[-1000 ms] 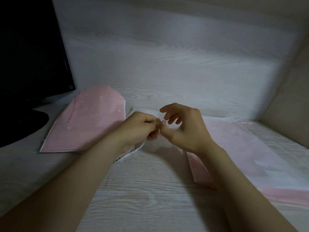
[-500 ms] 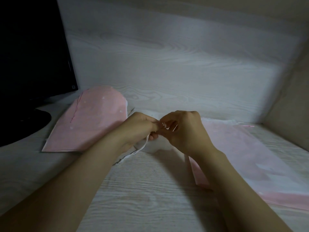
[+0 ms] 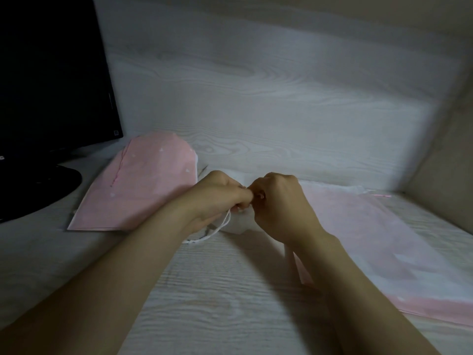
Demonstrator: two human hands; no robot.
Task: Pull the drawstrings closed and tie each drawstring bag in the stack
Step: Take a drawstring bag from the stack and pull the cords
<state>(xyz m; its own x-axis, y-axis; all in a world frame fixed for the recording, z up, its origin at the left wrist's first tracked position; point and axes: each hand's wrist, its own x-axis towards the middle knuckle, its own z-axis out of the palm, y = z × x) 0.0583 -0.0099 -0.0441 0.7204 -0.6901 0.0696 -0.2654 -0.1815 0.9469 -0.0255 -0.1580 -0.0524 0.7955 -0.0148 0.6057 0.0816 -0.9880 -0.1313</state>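
Drawstring bag, the white one, sits at the centre of the frame on the pale wood-grain desk, and I've got both hands bunched right over its mouth. My left hand is curled in tight, pinching the white drawstring, whose loop hangs out from under the palm and trails down to the desk at lower left of the hands. My right hand is curled just as tight, knuckles up, fingertips pressed against the left's, nipping the gathered top of the bag; whether it has cord in there too, I can't tell, the fingers hide it. Only a crumpled bit of white fabric shows beneath the two hands. Left of centre lies a pink bag pile with small white marks, its near edge tucked behind my left wrist. To the right, a flat pink stack stretches toward the lower right corner. A dark monitor fills the upper left.
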